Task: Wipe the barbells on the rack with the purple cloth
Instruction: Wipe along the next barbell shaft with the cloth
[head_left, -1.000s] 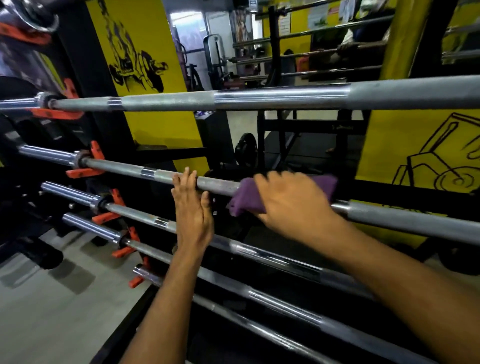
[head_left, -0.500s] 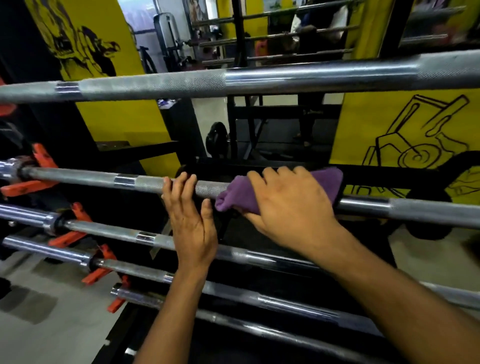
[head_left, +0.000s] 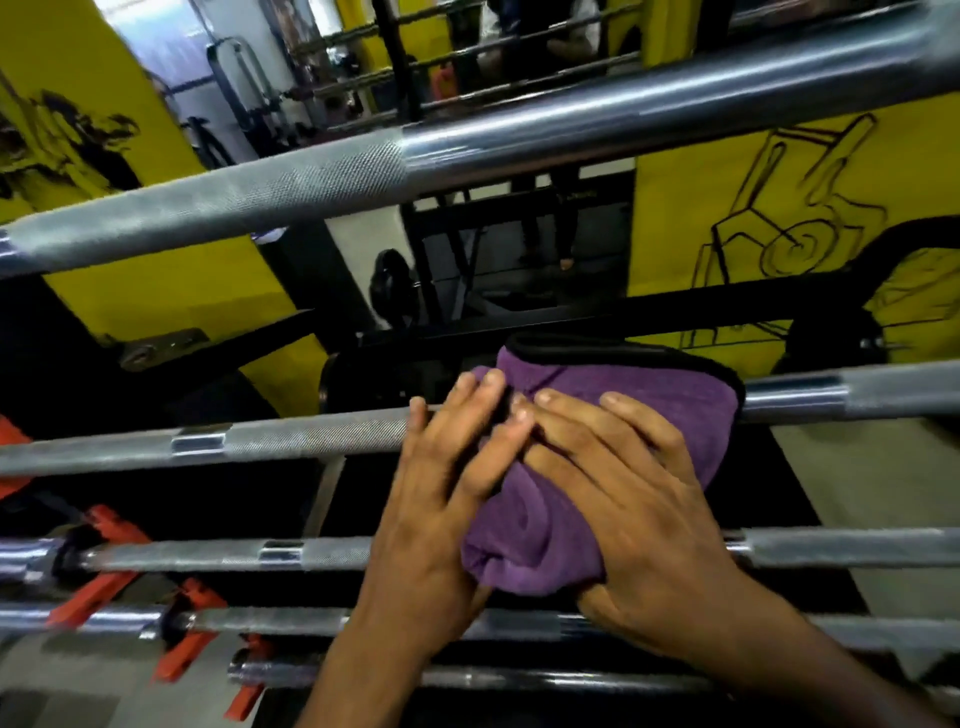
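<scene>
A purple cloth (head_left: 613, 395) with a black hem drapes over the second barbell (head_left: 291, 436) of the rack and hangs bunched down to the third barbell (head_left: 208, 553). My right hand (head_left: 634, 499) lies spread on the cloth, thumb tucked under its lower bunch, gripping it. To its left, my left hand (head_left: 441, 499) rests with straight fingers on the cloth's left edge and the bar. A thick top barbell (head_left: 311, 182) crosses above. Two lower barbells (head_left: 260, 621) run under my wrists.
Orange rack hooks (head_left: 109, 525) hold the bars' left ends. Behind the rack stand yellow wall panels (head_left: 727, 218) with black drawings, a black frame beam (head_left: 675, 306) and other gym machines. Grey floor (head_left: 62, 691) shows at the lower left.
My left hand has left the bare bar and moved right onto the cloth's edge. The cloth now hangs lower, bunched under my right hand. The view has shifted right and closer.
</scene>
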